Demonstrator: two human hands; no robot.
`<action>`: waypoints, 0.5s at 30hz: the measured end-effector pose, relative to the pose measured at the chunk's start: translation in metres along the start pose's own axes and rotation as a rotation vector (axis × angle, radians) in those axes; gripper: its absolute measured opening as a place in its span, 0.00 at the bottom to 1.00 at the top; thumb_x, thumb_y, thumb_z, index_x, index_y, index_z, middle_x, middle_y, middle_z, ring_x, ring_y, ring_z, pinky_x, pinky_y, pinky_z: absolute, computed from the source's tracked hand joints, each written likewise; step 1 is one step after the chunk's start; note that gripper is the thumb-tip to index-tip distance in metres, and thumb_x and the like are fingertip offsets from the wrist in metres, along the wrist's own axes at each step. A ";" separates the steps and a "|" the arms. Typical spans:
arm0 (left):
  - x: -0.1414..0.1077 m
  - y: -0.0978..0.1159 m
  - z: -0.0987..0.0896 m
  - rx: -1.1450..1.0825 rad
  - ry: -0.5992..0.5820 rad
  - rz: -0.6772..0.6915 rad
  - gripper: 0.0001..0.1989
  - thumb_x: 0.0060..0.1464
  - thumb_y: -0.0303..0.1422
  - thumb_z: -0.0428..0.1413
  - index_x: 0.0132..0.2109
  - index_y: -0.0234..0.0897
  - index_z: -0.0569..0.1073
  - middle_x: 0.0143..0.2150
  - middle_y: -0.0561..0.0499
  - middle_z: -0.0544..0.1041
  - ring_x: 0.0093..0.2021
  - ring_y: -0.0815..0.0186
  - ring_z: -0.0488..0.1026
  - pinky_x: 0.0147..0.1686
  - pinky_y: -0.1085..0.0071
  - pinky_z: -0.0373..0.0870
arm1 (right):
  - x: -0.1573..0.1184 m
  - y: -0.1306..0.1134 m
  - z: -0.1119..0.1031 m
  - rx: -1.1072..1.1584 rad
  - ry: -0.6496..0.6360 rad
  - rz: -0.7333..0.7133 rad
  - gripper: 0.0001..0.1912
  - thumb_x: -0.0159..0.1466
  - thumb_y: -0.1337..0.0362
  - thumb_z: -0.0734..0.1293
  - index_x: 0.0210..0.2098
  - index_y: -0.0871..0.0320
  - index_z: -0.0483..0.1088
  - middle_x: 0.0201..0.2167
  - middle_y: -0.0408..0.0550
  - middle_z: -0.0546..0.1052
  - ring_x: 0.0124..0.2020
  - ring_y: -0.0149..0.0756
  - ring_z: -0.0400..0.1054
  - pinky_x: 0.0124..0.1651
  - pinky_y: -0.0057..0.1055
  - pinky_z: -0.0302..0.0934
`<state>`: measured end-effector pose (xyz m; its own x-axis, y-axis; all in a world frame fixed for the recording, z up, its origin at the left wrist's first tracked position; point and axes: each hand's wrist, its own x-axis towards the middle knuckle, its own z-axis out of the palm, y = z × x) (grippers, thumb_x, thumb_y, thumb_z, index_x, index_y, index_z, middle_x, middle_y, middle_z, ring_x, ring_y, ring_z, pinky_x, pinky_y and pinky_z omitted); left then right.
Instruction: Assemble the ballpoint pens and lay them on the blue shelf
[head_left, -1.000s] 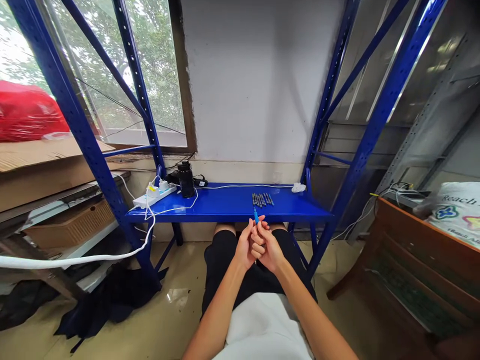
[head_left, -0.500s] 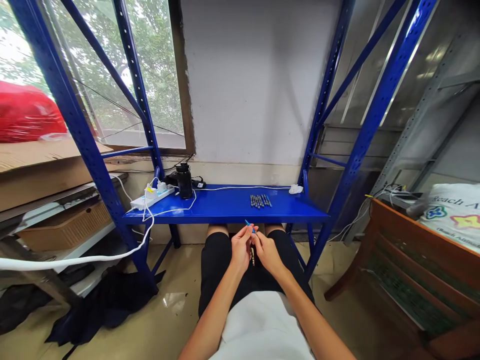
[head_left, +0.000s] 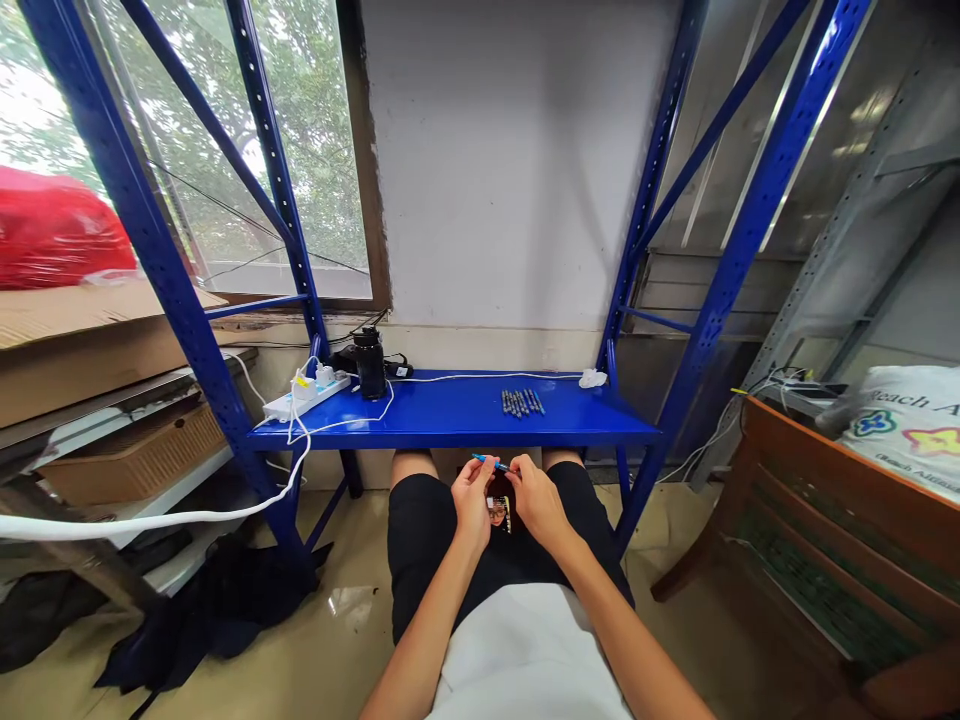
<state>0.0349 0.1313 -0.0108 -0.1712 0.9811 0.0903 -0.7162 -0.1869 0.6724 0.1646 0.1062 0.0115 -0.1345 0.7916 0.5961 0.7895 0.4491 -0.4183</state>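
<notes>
Just in front of the shelf edge, both hands hold a slim blue pen (head_left: 500,465) lying nearly level between them. My left hand (head_left: 472,495) pinches its blue part, and the tip sticks out to the left. The fingers of my right hand (head_left: 534,497) are closed on its darker right end. Several dark patterned pens (head_left: 517,403) lie side by side on the blue shelf (head_left: 450,410), beyond my hands. A small printed picture (head_left: 498,513) shows below the hands, between my legs; what it belongs to is unclear.
At the shelf's left stand a black bottle (head_left: 369,365) and a white power strip (head_left: 304,398) with cables. Crumpled white tissue (head_left: 592,378) lies at the right end. Blue uprights (head_left: 716,310) frame both sides; a wooden chair (head_left: 810,520) stands on the right.
The pen has turned from slanting to nearly level. My hands have moved slightly apart, exposing more of its length and the printed picture below. My knees have spread a little.
</notes>
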 end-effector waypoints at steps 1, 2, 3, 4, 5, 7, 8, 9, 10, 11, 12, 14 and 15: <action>0.000 0.000 -0.001 0.003 -0.002 0.011 0.19 0.47 0.40 0.77 0.41 0.36 0.82 0.39 0.48 0.83 0.36 0.67 0.79 0.41 0.71 0.74 | -0.001 -0.001 0.000 0.018 0.005 -0.002 0.11 0.78 0.61 0.57 0.54 0.54 0.69 0.42 0.50 0.79 0.42 0.43 0.76 0.44 0.35 0.67; -0.001 0.000 -0.001 0.006 -0.005 0.020 0.19 0.47 0.41 0.77 0.42 0.36 0.82 0.38 0.50 0.82 0.36 0.67 0.78 0.40 0.72 0.74 | -0.002 -0.002 0.000 0.037 0.004 -0.014 0.13 0.78 0.60 0.57 0.56 0.54 0.68 0.43 0.51 0.79 0.43 0.43 0.76 0.46 0.36 0.68; -0.002 0.000 -0.001 0.009 -0.016 0.025 0.20 0.48 0.41 0.76 0.44 0.37 0.82 0.38 0.51 0.81 0.35 0.68 0.78 0.40 0.72 0.74 | -0.002 -0.003 0.000 0.052 -0.006 -0.031 0.14 0.79 0.59 0.56 0.57 0.54 0.68 0.44 0.51 0.78 0.45 0.43 0.76 0.47 0.36 0.68; -0.004 0.001 0.000 0.010 -0.037 0.026 0.21 0.50 0.43 0.75 0.47 0.38 0.82 0.38 0.51 0.81 0.36 0.68 0.78 0.41 0.72 0.74 | -0.003 -0.004 -0.001 0.060 -0.023 -0.046 0.15 0.80 0.58 0.55 0.56 0.53 0.69 0.45 0.51 0.77 0.45 0.42 0.75 0.47 0.35 0.68; -0.005 0.001 0.000 0.010 -0.067 0.022 0.23 0.52 0.44 0.74 0.51 0.38 0.83 0.40 0.50 0.81 0.37 0.67 0.79 0.42 0.71 0.74 | -0.004 -0.004 -0.002 0.061 -0.041 -0.053 0.16 0.81 0.57 0.53 0.54 0.52 0.70 0.44 0.50 0.77 0.44 0.41 0.75 0.46 0.34 0.68; -0.008 0.003 0.002 0.008 -0.143 0.004 0.25 0.57 0.47 0.70 0.56 0.38 0.82 0.46 0.46 0.83 0.43 0.63 0.80 0.47 0.68 0.75 | -0.005 -0.004 -0.002 0.061 -0.058 -0.036 0.18 0.81 0.56 0.52 0.49 0.52 0.71 0.43 0.49 0.76 0.41 0.39 0.74 0.44 0.32 0.67; -0.009 0.003 0.003 0.010 -0.179 -0.007 0.25 0.58 0.47 0.69 0.57 0.38 0.82 0.50 0.44 0.83 0.46 0.61 0.81 0.50 0.66 0.75 | -0.006 -0.003 -0.002 0.065 -0.056 -0.025 0.18 0.81 0.56 0.51 0.48 0.52 0.71 0.42 0.48 0.75 0.41 0.38 0.74 0.44 0.32 0.66; -0.009 0.003 0.003 0.016 -0.205 -0.017 0.24 0.58 0.46 0.69 0.56 0.38 0.82 0.53 0.42 0.83 0.49 0.59 0.81 0.53 0.64 0.75 | -0.006 -0.002 -0.002 0.069 -0.051 -0.017 0.18 0.81 0.56 0.52 0.48 0.52 0.71 0.42 0.48 0.75 0.41 0.38 0.74 0.44 0.32 0.66; -0.009 0.002 0.003 0.025 -0.214 -0.023 0.24 0.57 0.46 0.70 0.55 0.38 0.83 0.54 0.41 0.83 0.51 0.57 0.81 0.55 0.62 0.75 | -0.006 0.000 -0.001 0.072 -0.050 -0.012 0.18 0.81 0.56 0.52 0.48 0.52 0.71 0.42 0.48 0.75 0.41 0.38 0.74 0.45 0.32 0.66; -0.008 0.001 0.002 0.037 -0.210 -0.027 0.23 0.56 0.45 0.71 0.53 0.37 0.83 0.54 0.40 0.83 0.52 0.56 0.81 0.56 0.61 0.75 | -0.006 0.001 0.000 0.076 -0.052 -0.008 0.18 0.81 0.56 0.52 0.48 0.52 0.71 0.43 0.48 0.75 0.42 0.38 0.74 0.45 0.32 0.66; -0.006 -0.001 0.001 0.048 -0.194 -0.027 0.22 0.55 0.44 0.72 0.51 0.36 0.83 0.52 0.40 0.84 0.51 0.55 0.82 0.56 0.61 0.75 | -0.006 0.003 0.002 0.081 -0.058 -0.003 0.18 0.81 0.56 0.52 0.49 0.52 0.71 0.43 0.48 0.75 0.42 0.38 0.74 0.46 0.32 0.66; -0.003 -0.004 -0.002 0.064 -0.148 -0.021 0.21 0.53 0.43 0.73 0.47 0.35 0.84 0.49 0.41 0.85 0.48 0.57 0.82 0.54 0.62 0.75 | -0.006 0.005 0.005 0.092 -0.080 0.005 0.19 0.81 0.55 0.51 0.49 0.51 0.72 0.43 0.47 0.76 0.42 0.38 0.74 0.45 0.32 0.66; -0.001 -0.005 -0.004 0.069 -0.125 -0.015 0.20 0.52 0.43 0.74 0.46 0.34 0.83 0.48 0.41 0.85 0.47 0.58 0.82 0.52 0.64 0.75 | -0.006 0.005 0.006 0.095 -0.090 0.012 0.19 0.81 0.56 0.51 0.49 0.51 0.72 0.43 0.47 0.76 0.42 0.38 0.74 0.45 0.32 0.65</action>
<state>0.0359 0.1306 -0.0176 -0.0719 0.9832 0.1677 -0.6688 -0.1722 0.7232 0.1661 0.1063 0.0014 -0.1818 0.8293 0.5283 0.7316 0.4731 -0.4909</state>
